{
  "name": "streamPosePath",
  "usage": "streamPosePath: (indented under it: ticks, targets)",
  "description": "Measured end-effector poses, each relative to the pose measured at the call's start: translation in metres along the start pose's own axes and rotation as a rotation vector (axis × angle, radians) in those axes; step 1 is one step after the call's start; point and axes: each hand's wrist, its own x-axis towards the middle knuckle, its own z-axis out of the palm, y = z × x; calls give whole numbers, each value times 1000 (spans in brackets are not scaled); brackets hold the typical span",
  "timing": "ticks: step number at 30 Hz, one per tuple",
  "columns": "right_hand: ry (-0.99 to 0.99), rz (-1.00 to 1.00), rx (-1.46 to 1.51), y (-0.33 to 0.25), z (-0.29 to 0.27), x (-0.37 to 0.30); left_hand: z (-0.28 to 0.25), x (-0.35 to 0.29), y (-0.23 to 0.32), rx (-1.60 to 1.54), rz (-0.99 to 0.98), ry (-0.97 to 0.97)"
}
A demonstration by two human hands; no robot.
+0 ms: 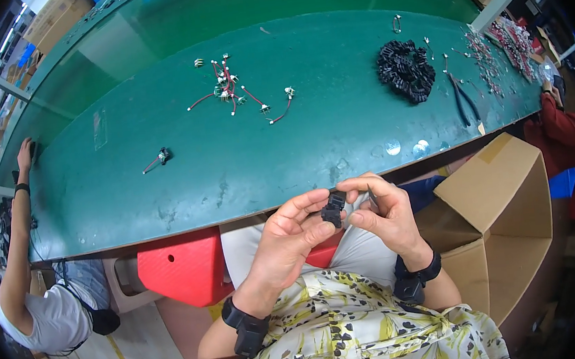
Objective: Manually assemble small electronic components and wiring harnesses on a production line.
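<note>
A small black plastic part point(333, 210) is held in front of me, just off the table's near edge. My left hand point(285, 240) pinches its lower end between thumb and fingers. At its upper end, the fingertips of my right hand point(389, 217) grip it, the index finger and thumb bent around it. What lies behind the fingers is hidden. On the table ahead are a cluster of small connectors with red and black wires point(226, 85), a single wired piece point(284, 105) and a dark wired part point(163, 155).
The green table point(184, 189) has a heap of black plastic parts point(407, 71), dark-handled pliers point(461, 102) and more wired pieces point(487, 63) at right. An open cardboard box point(492, 180) stands to my right, a red stool point(180, 267) to my left. Co-workers sit at both ends.
</note>
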Motion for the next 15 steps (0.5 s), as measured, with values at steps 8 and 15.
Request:
streamPosePath:
  ticks: [8, 15]
  targets:
    - [-61, 86, 132, -11, 10, -1, 8, -4, 4, 114, -15, -33]
    - [-155, -90, -199, -20, 3, -1, 0, -6, 2, 107, -67, -61]
